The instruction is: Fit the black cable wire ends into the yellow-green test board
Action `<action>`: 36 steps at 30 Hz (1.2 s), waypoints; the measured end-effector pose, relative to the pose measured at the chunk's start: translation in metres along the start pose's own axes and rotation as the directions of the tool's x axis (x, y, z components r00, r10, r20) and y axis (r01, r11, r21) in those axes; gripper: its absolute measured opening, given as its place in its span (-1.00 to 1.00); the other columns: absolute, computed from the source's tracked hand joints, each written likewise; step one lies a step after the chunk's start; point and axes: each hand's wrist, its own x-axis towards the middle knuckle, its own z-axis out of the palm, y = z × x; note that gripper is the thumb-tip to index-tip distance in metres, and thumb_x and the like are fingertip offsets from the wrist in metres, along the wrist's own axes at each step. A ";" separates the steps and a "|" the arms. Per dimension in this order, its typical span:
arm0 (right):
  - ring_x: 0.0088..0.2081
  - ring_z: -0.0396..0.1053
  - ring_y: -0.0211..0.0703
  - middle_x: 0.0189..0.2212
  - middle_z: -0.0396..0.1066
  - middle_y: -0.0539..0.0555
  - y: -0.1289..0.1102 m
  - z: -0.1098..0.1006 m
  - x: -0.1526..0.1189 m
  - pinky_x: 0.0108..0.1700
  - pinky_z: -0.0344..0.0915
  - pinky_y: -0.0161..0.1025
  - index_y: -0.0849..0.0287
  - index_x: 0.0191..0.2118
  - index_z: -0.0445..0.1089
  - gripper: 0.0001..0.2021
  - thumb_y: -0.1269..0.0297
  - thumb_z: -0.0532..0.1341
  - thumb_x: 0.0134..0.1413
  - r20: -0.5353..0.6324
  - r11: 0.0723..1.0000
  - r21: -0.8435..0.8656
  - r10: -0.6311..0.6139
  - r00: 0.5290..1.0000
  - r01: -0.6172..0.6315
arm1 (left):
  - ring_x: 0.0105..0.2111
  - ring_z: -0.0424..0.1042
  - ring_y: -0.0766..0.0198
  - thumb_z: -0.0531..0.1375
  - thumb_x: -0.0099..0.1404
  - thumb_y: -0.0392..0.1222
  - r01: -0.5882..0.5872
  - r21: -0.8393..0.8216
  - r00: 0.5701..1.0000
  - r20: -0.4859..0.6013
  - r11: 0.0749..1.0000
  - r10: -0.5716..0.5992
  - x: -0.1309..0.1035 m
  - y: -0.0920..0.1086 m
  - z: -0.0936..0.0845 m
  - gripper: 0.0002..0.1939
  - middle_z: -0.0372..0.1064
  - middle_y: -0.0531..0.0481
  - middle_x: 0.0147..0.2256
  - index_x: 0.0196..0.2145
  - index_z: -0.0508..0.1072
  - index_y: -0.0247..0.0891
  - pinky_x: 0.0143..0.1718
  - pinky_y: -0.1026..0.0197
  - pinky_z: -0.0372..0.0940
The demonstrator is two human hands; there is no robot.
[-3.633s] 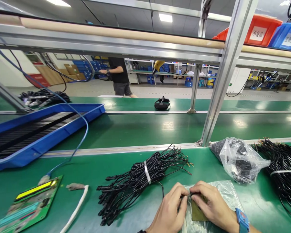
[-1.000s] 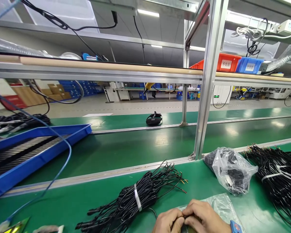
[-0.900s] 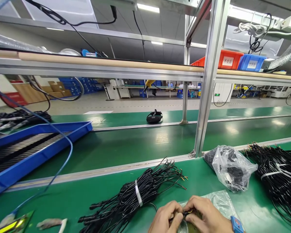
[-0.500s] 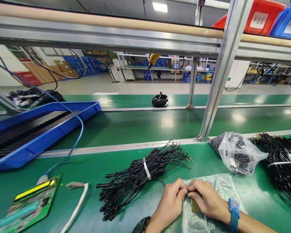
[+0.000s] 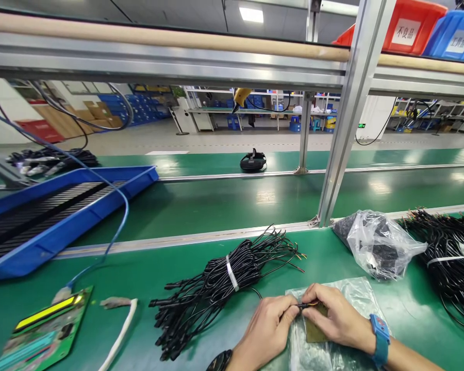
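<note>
Basically, both hands meet at the near edge, right of centre, over a flat clear plastic bag [image 5: 359,291] on the green bench [image 5: 139,268]. Left hand [image 5: 268,324] has thumb and forefinger pressed together, pinching a black cable end [image 5: 302,306]; black watch [image 5: 219,360] on that wrist. Right hand [image 5: 338,317] pinches the thin orange-yellow wires [image 5: 313,304] at the cable's right side; exact fingertip contact is partly hidden. Blue wristband [image 5: 379,335] on the right wrist. Olive square piece [image 5: 314,332] lies on the bag, partly under the right hand. Just left and farther: black cable bundle [image 5: 216,288], white tie [image 5: 232,273] round its middle, connectors toward the left, bare wire ends toward the far right. Right side, farther out: filled clear bag [image 5: 382,245] with dark contents, then a bigger black cable heap [image 5: 452,257] beside it. Near left: green circuit board [image 5: 67,335] with a lit yellow display [image 5: 46,313], blue cable [image 5: 126,206] running to its far end, white cable [image 5: 119,332] just right of it. Far left, blue tray [image 5: 77,221] holding dark striped material. Far centre, black strapped item [image 5: 253,162] on green surface. Red bin [image 5: 413,31] and blue bin [image 5: 454,36] sit on the upper right shelf.
</note>
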 end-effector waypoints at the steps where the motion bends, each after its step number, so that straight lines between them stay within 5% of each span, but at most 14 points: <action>1: -0.34 0.42 -0.13 -0.33 0.48 0.04 0.000 -0.001 0.000 -0.27 0.29 -0.25 0.12 -0.17 0.38 -0.95 0.30 0.18 0.33 0.002 1.000 -0.004 -0.009 1.000 0.009 | -0.48 0.34 0.25 -0.04 0.52 -0.13 -0.003 0.019 1.000 0.003 1.000 0.003 -0.001 0.000 0.001 -0.64 0.35 0.05 -0.50 -0.42 0.34 -0.19 -0.39 0.23 0.06; 17: -0.35 0.38 -0.15 -0.37 0.42 0.06 0.002 0.017 0.003 -0.29 0.29 -0.26 0.10 -0.24 0.32 -0.80 0.28 0.05 0.49 0.001 0.984 0.003 -0.176 0.984 0.176 | -0.60 0.03 0.34 -0.04 0.47 -0.17 0.058 -0.037 0.998 -0.036 0.998 -0.059 0.000 0.004 0.012 -0.61 0.03 0.12 -0.62 -0.55 0.05 -0.20 -0.50 0.22 -0.12; 27: -0.32 0.42 -0.13 -0.31 0.49 0.06 0.005 0.001 0.004 -0.27 0.31 -0.25 0.12 -0.16 0.39 -0.95 0.34 0.19 0.31 0.038 0.999 -0.024 -0.024 0.999 0.025 | -0.47 0.31 0.25 -0.05 0.52 -0.09 0.049 -0.008 0.998 0.051 0.999 -0.049 0.004 0.007 -0.008 -0.68 0.34 0.07 -0.47 -0.37 0.31 -0.18 -0.40 0.25 0.08; 36: -0.38 0.39 -0.14 -0.38 0.47 0.04 0.004 0.006 0.003 -0.32 0.27 -0.27 0.13 -0.24 0.40 -0.93 0.31 0.19 0.31 0.038 0.999 0.010 -0.033 0.999 0.033 | -0.56 0.17 0.33 -0.02 0.46 -0.18 0.014 -0.037 1.000 -0.005 0.999 -0.014 0.005 -0.002 0.008 -0.63 0.17 0.09 -0.59 -0.54 0.16 -0.22 -0.47 0.24 -0.03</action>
